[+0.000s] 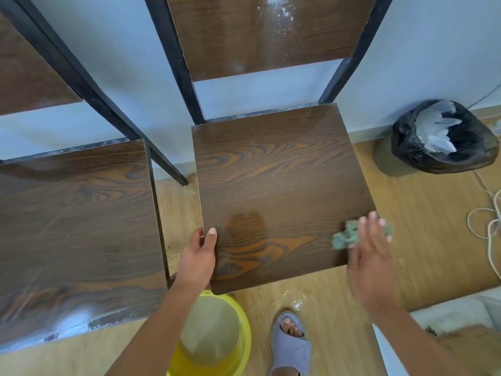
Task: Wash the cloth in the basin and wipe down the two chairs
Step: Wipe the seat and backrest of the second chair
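Two dark wood-grain chairs with black metal frames stand side by side against a pale wall. The right chair (276,172) has a wet, shiny seat and backrest. My left hand (199,252) grips the front left edge of its seat, thumb on top. My right hand (370,253) presses a crumpled green cloth (345,236) flat against the seat's front right corner, fingers spread. The left chair (76,221) sits beside it, untouched by either hand. A yellow basin (241,335) of murky water stands on the floor under my left forearm.
A bin lined with a black bag (444,137) stands by the wall at the right. A white cord (488,226) coils on the wooden floor at the far right. My foot in a grey sandal (291,346) is next to the basin. Water drops (296,301) lie on the floor.
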